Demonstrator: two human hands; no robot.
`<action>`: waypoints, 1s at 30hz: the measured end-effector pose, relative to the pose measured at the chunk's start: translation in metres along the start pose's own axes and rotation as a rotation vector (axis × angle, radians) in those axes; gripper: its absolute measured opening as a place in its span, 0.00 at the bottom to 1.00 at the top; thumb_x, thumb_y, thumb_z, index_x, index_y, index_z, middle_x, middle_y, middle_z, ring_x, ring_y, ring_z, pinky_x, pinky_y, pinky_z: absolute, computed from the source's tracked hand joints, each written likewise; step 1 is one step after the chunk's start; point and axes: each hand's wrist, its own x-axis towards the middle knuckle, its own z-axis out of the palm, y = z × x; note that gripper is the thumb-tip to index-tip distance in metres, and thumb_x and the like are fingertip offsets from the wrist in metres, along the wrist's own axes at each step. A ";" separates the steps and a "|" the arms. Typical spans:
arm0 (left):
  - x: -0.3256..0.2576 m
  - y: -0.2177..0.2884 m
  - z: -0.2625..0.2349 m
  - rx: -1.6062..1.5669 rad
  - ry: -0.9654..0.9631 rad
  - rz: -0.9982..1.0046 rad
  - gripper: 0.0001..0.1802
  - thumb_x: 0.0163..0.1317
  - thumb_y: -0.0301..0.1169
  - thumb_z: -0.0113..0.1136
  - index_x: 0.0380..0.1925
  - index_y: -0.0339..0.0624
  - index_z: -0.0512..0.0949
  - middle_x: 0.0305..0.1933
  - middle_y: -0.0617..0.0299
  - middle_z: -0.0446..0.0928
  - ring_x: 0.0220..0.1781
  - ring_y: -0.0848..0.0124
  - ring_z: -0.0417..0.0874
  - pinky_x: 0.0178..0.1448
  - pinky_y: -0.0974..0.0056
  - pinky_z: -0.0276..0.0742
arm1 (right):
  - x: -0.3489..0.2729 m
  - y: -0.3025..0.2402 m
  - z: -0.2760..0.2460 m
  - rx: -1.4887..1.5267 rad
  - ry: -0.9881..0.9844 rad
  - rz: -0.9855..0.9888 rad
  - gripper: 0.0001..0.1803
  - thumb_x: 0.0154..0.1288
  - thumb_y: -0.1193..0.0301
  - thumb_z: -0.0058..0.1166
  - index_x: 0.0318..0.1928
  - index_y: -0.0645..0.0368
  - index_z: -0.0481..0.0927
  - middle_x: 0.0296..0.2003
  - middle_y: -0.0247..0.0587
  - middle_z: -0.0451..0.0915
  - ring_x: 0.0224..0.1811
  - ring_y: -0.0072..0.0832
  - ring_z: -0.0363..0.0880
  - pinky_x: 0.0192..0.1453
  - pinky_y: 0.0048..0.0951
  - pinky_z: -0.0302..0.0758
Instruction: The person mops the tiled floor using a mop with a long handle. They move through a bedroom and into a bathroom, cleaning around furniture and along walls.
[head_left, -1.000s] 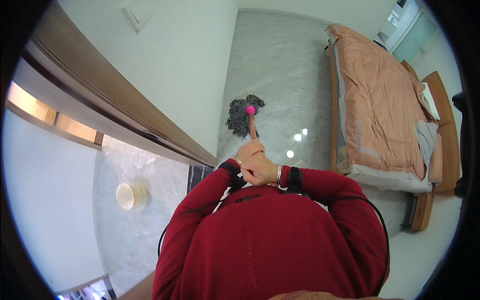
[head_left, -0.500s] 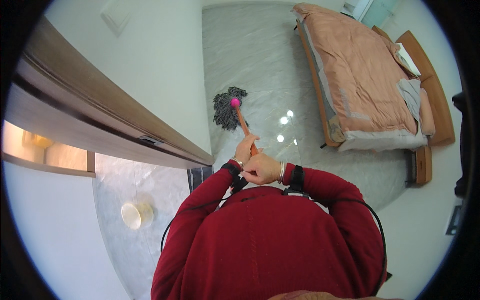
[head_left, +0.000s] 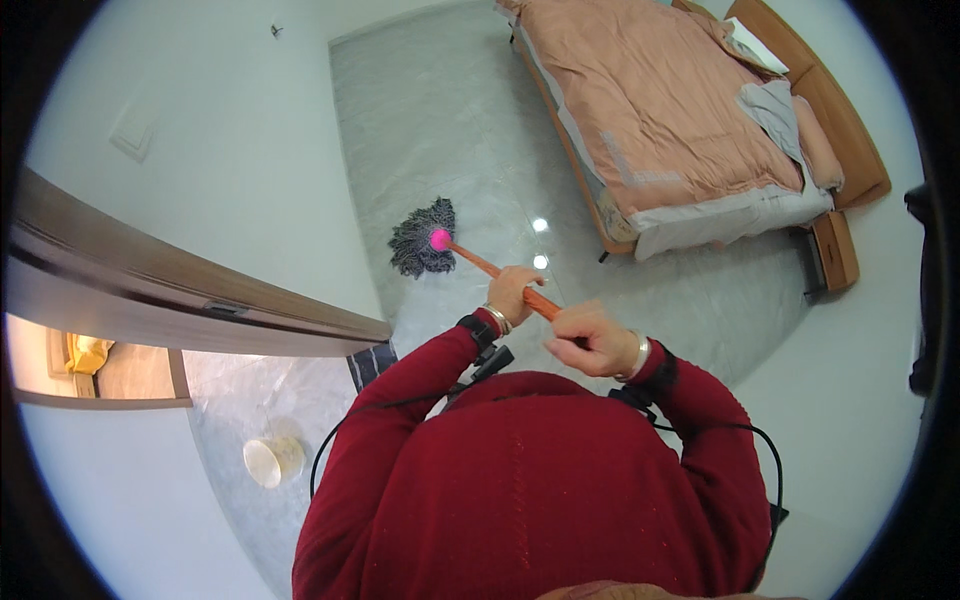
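A mop (head_left: 478, 261) with an orange-brown handle, a pink knob and a dark grey string head slants across in front of me. Its strings (head_left: 412, 249) lie spread on the tiled floor near the white wall. My left hand (head_left: 514, 295) is wrapped round the handle farther down. Higher on the handle, close to my body, my right hand (head_left: 592, 340) is closed round the end part, a little blurred. Both wrists carry bracelets and dark straps with cables.
A bed (head_left: 665, 110) with a peach cover stands at the far right, a wooden nightstand (head_left: 833, 252) beside it. On the left are a wooden door frame (head_left: 150, 255) and white wall (head_left: 240, 150). A pale bucket (head_left: 273, 461) stands on the floor beyond the doorway.
The mop handle has swung from steep to slanting, its upper end moving right with my right hand. My hands have moved apart. The mop head sits lower and farther left in view, which has shifted too.
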 end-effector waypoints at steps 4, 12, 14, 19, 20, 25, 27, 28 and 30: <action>0.021 0.057 0.052 -0.034 -0.144 0.042 0.16 0.38 0.21 0.65 0.31 0.49 0.77 0.40 0.57 0.79 0.46 0.53 0.77 0.50 0.55 0.72 | -0.053 -0.031 -0.047 -0.040 0.013 0.041 0.21 0.59 0.71 0.57 0.15 0.61 0.61 0.11 0.44 0.60 0.13 0.38 0.57 0.20 0.36 0.54; 0.053 0.143 0.127 -0.026 -0.694 0.172 0.09 0.46 0.25 0.60 0.29 0.48 0.82 0.32 0.54 0.82 0.39 0.52 0.82 0.42 0.49 0.77 | -0.146 -0.060 -0.076 -0.172 0.052 0.134 0.20 0.55 0.71 0.61 0.14 0.57 0.63 0.12 0.41 0.64 0.15 0.40 0.64 0.21 0.37 0.58; 0.063 0.157 0.141 0.033 -0.814 0.172 0.08 0.47 0.26 0.60 0.30 0.49 0.82 0.31 0.54 0.82 0.38 0.52 0.83 0.39 0.49 0.78 | -0.167 -0.058 -0.080 -0.206 0.105 0.156 0.18 0.54 0.74 0.59 0.15 0.58 0.63 0.15 0.43 0.65 0.17 0.42 0.65 0.22 0.38 0.59; 0.082 0.176 0.171 0.135 -0.977 0.239 0.07 0.48 0.27 0.60 0.30 0.49 0.81 0.31 0.55 0.81 0.38 0.52 0.83 0.38 0.50 0.78 | -0.210 -0.040 -0.087 -0.230 0.316 0.128 0.10 0.50 0.81 0.49 0.17 0.61 0.64 0.18 0.44 0.68 0.19 0.43 0.68 0.24 0.38 0.64; 0.084 0.178 0.175 0.134 -0.977 0.255 0.07 0.48 0.27 0.60 0.29 0.49 0.81 0.31 0.55 0.81 0.38 0.52 0.83 0.38 0.50 0.78 | -0.217 -0.036 -0.087 -0.237 0.350 0.115 0.08 0.49 0.82 0.47 0.18 0.61 0.65 0.18 0.44 0.68 0.19 0.42 0.69 0.25 0.38 0.65; 0.097 0.169 0.193 0.199 -1.082 0.278 0.08 0.48 0.27 0.59 0.29 0.48 0.82 0.30 0.55 0.81 0.38 0.53 0.83 0.38 0.50 0.78 | -0.230 -0.018 -0.089 -0.253 0.438 0.101 0.06 0.47 0.84 0.42 0.18 0.61 0.66 0.18 0.43 0.70 0.21 0.41 0.73 0.27 0.36 0.71; 0.104 0.158 0.202 0.186 -1.099 0.285 0.08 0.48 0.27 0.59 0.29 0.48 0.82 0.29 0.55 0.81 0.38 0.53 0.83 0.37 0.50 0.78 | -0.228 -0.008 -0.090 -0.213 0.487 0.089 0.07 0.48 0.83 0.43 0.19 0.61 0.67 0.18 0.42 0.70 0.22 0.40 0.74 0.28 0.36 0.71; 0.108 0.149 0.207 0.175 -1.114 0.280 0.08 0.48 0.26 0.58 0.30 0.48 0.82 0.29 0.55 0.81 0.38 0.52 0.83 0.37 0.50 0.78 | -0.225 -0.001 -0.090 -0.196 0.510 0.077 0.07 0.49 0.83 0.43 0.19 0.60 0.67 0.18 0.42 0.70 0.22 0.39 0.74 0.28 0.36 0.71; 0.117 0.126 0.215 0.212 -1.100 0.313 0.09 0.48 0.27 0.59 0.31 0.48 0.82 0.30 0.55 0.81 0.39 0.52 0.83 0.38 0.49 0.78 | -0.216 0.018 -0.089 -0.212 0.532 0.108 0.07 0.53 0.82 0.43 0.20 0.61 0.67 0.19 0.41 0.70 0.21 0.38 0.73 0.28 0.36 0.71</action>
